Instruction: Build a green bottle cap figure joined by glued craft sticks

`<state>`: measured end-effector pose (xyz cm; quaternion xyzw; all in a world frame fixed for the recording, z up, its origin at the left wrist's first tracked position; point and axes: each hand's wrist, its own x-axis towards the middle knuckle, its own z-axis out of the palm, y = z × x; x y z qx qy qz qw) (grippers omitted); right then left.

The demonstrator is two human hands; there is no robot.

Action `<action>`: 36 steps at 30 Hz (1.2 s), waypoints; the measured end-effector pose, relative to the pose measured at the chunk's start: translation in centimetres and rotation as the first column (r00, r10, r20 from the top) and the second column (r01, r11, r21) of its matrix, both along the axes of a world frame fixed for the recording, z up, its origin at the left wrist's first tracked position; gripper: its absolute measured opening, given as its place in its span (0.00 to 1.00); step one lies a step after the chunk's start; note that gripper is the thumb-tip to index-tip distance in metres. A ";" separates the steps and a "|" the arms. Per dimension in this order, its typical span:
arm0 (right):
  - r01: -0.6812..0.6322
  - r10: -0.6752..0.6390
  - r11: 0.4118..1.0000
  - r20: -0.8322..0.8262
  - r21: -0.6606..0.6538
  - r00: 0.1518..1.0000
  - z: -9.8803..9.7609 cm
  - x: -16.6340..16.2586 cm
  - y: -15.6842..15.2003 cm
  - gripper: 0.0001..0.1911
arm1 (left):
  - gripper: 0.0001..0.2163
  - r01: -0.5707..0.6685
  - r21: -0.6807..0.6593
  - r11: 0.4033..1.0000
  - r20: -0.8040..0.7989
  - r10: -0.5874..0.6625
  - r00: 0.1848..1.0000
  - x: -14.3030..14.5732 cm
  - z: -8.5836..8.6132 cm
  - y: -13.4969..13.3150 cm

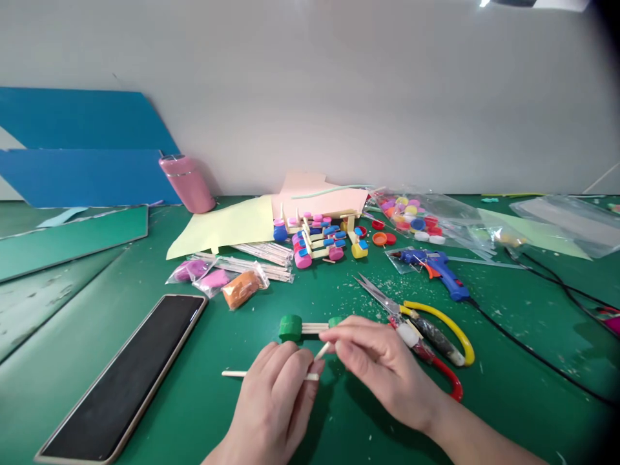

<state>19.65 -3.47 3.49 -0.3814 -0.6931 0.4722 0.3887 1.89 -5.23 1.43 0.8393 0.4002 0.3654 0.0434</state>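
My left hand (pixel 274 400) is closed around a thin pale stick (pixel 233 373), whose ends stick out on both sides of the fingers. A short pale stick piece (pixel 323 351) slants up from near that stick's right end to the fingertips of my right hand (pixel 387 371), which is closed in a pinch on it. Whether the two sticks touch is hard to see. Just beyond my hands lies a green round block (pixel 290 328), joined by parallel pale sticks (pixel 312 328) to a second green piece (pixel 334 321), partly hidden by my right hand.
Scissors (pixel 411 323) with yellow and red handles lie beside my right hand, a blue glue gun (pixel 438 266) beyond. A phone (pixel 126 381) lies left. Farther back are wrapped clay packs (pixel 242 289), bundled sticks (pixel 261 265), small colourful assemblies (pixel 320 242), bagged caps (pixel 411 216) and a pink bottle (pixel 188 184).
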 end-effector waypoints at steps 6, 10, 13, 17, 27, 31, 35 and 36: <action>0.479 -0.489 0.867 0.051 0.138 0.871 0.0 4.9 2.2 0.09 | 0.04 -0.063 -0.011 0.998 0.065 0.064 0.996 0.0 0.4 -0.3; 0.545 -0.576 0.817 0.261 0.188 0.774 -0.6 8.8 2.3 0.10 | 0.05 -0.100 -0.029 0.995 0.148 0.104 0.983 -0.1 1.0 -0.2; 0.455 -0.466 0.875 0.538 0.164 0.703 -1.5 10.5 0.9 0.13 | 0.06 -0.122 -0.101 0.987 0.252 0.144 0.957 -0.2 1.8 -0.6; 0.356 -0.372 0.916 0.727 0.186 0.578 -2.6 10.8 -1.2 0.22 | 0.04 -0.077 -0.365 0.928 0.510 0.269 0.817 -0.7 3.0 -1.3; 0.420 -0.397 0.887 0.784 0.193 0.478 -3.0 10.5 -0.9 0.19 | 0.07 0.829 -0.487 0.274 0.817 0.479 0.322 -0.9 3.6 0.3; 0.421 -0.356 0.907 0.525 -0.004 0.773 -1.8 10.1 -1.3 0.17 | 0.07 0.829 -0.510 0.229 0.784 0.521 0.339 -0.1 2.7 0.5; 0.305 -0.281 0.948 0.216 -0.090 0.935 -0.2 7.2 -1.5 0.16 | 0.06 0.825 -0.496 0.271 0.789 0.537 0.299 -0.4 2.6 0.9; 0.274 -0.255 0.958 0.183 -0.089 0.950 0.2 6.3 -1.5 0.16 | 0.05 0.824 -0.490 0.284 0.793 0.538 0.287 -0.5 2.7 1.0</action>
